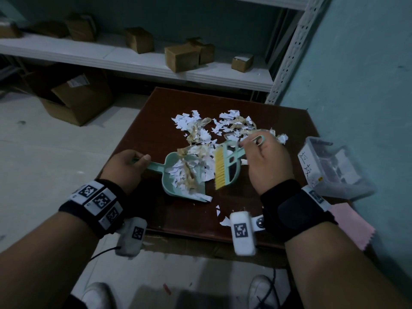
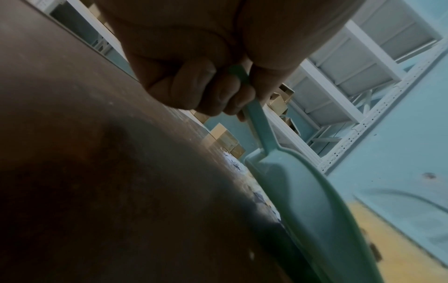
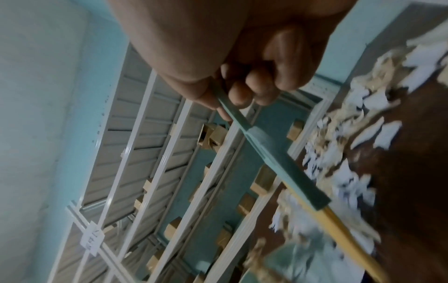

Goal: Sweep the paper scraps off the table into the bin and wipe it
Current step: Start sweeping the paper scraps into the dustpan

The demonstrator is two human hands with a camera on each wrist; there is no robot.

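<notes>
**Sweeping scraps into the dustpan**

The left hand grips the handle of a green dustpan lying on the brown worktop, fingers curled round it. The right hand is closed on the handle of a small brush, its yellow bristles at the pan's mouth. The pan already holds a heap of paper scraps, but most still lie behind it, and a few sit near the front edge. The sweeping step seems half done; next the brush likely needs to reach behind the far pile and draw it in. The clear bin waits at the right; a pink cloth lies near it.
</notes>
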